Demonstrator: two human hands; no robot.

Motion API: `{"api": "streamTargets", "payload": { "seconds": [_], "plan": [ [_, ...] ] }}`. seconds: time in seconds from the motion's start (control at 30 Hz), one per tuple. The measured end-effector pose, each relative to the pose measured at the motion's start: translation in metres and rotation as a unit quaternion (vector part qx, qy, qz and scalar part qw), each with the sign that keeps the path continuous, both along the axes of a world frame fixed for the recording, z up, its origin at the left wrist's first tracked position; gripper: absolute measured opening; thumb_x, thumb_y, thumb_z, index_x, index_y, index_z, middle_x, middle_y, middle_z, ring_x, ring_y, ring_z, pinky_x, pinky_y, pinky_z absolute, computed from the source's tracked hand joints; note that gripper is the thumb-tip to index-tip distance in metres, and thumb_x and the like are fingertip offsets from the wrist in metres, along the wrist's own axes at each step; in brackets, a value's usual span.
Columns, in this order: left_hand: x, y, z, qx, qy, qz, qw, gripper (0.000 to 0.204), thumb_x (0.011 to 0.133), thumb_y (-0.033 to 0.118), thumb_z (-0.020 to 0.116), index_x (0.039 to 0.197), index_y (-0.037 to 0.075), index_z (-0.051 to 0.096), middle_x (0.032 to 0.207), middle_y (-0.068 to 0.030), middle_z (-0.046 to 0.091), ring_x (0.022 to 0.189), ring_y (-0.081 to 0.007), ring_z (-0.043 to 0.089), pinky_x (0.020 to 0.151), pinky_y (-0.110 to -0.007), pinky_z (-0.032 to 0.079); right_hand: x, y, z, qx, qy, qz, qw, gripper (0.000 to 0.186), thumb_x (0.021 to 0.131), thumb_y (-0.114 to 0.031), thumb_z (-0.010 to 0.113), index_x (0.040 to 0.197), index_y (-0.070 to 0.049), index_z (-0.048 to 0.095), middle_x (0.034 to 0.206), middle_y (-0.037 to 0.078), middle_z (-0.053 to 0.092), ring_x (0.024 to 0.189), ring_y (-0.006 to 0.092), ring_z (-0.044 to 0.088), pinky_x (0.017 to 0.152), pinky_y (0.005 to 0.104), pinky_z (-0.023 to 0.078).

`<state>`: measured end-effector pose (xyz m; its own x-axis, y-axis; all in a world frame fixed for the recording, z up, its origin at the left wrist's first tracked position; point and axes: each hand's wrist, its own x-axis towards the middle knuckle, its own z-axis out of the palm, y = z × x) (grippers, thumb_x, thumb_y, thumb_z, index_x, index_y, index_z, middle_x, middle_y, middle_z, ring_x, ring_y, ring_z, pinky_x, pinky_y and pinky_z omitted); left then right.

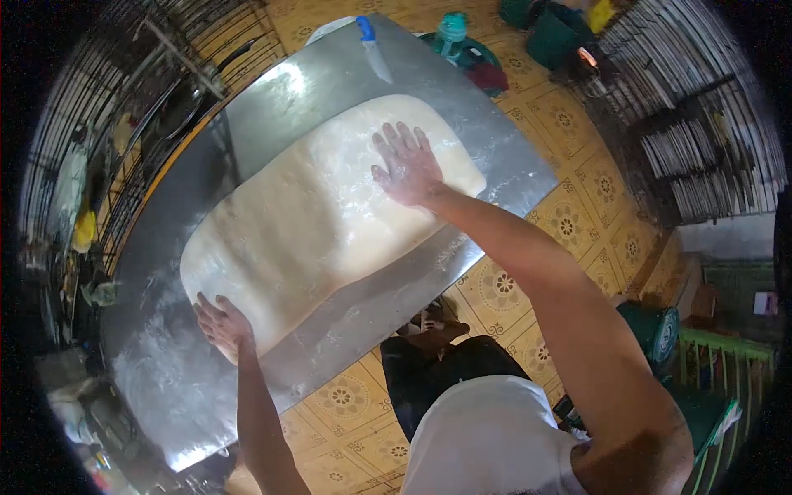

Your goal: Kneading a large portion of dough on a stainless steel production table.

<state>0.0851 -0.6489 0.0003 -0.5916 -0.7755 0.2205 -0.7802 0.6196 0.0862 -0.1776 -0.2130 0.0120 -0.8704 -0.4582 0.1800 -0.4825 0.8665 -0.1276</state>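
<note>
A big, smooth slab of pale dough (285, 223) lies across the metal table (330, 338), its corners rounded. On top of it, toward the far right end, my right hand (406, 165) rests flat with the fingers spread and floury. My left hand (224, 327) presses against the near left end of the dough, fingers stretched out along its edge. Neither hand grips anything. White flour streaks the table around the near side and the left corner.
A blue-handled knife (369, 45) lies at the table's far edge. Beyond it stand a teal bottle (450, 35) and green bins (558, 35). Wire racks (223, 37) line the left; stacked trays (676, 58) fill the right. Patterned tiles (569, 227) cover the floor.
</note>
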Motion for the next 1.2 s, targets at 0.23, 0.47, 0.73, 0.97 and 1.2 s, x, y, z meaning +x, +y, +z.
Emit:
{"api": "streamTargets", "payload": {
  "seconds": [0.23, 0.47, 0.73, 0.97, 1.2],
  "plan": [
    [-0.022, 0.031, 0.017, 0.029, -0.02, 0.0, 0.999, 0.064, 0.108, 0.05, 0.037, 0.164, 0.018, 0.039, 0.169, -0.0177, 0.036, 0.152, -0.0402, 0.038, 0.122, -0.057, 0.031, -0.004, 0.019, -0.003, 0.003, 0.065, -0.008, 0.998, 0.069, 0.104, -0.046, 0.05, 0.161, -0.008, 0.042, 0.168, 0.022, 0.035, 0.156, 0.042, 0.031, 0.127, 0.061, 0.019],
    [-0.003, 0.003, 0.005, -0.013, -0.002, -0.009, 1.0, 0.064, 0.108, 0.05, 0.039, 0.164, 0.02, 0.037, 0.169, -0.0165, 0.037, 0.151, -0.0399, 0.038, 0.123, -0.055, 0.03, -0.005, 0.003, -0.01, 0.036, 0.041, -0.003, 0.999, 0.072, 0.105, -0.052, 0.044, 0.163, -0.009, 0.04, 0.172, 0.02, 0.029, 0.159, 0.0393, 0.026, 0.129, 0.0584, 0.015],
    [-0.012, 0.016, 0.006, 0.022, 0.001, -0.008, 1.0, 0.066, 0.108, 0.054, 0.032, 0.166, 0.021, 0.035, 0.169, -0.0152, 0.036, 0.152, -0.0393, 0.037, 0.122, -0.058, 0.029, -0.002, 0.014, 0.013, 0.027, -0.031, -0.019, 0.999, 0.072, 0.107, -0.052, 0.04, 0.165, -0.01, 0.035, 0.173, 0.018, 0.026, 0.161, 0.0379, 0.019, 0.13, 0.0561, 0.01],
    [-0.008, 0.016, 0.009, 0.016, 0.002, -0.001, 1.0, 0.066, 0.108, 0.053, 0.033, 0.165, 0.02, 0.036, 0.168, -0.0162, 0.038, 0.151, -0.0394, 0.039, 0.122, -0.055, 0.03, 0.001, 0.01, 0.006, 0.004, 0.004, -0.012, 1.0, 0.071, 0.104, -0.049, 0.046, 0.162, -0.008, 0.039, 0.17, 0.019, 0.032, 0.159, 0.0391, 0.025, 0.129, 0.0565, 0.015],
    [-0.013, 0.017, 0.006, 0.017, 0.005, -0.002, 1.0, 0.066, 0.108, 0.053, 0.035, 0.164, 0.019, 0.038, 0.168, -0.0174, 0.037, 0.152, -0.0391, 0.037, 0.123, -0.055, 0.03, -0.002, 0.013, 0.004, 0.029, -0.016, -0.02, 0.999, 0.072, 0.106, -0.052, 0.041, 0.164, -0.01, 0.037, 0.173, 0.018, 0.027, 0.161, 0.0383, 0.02, 0.13, 0.0566, 0.01]
  ]
}}
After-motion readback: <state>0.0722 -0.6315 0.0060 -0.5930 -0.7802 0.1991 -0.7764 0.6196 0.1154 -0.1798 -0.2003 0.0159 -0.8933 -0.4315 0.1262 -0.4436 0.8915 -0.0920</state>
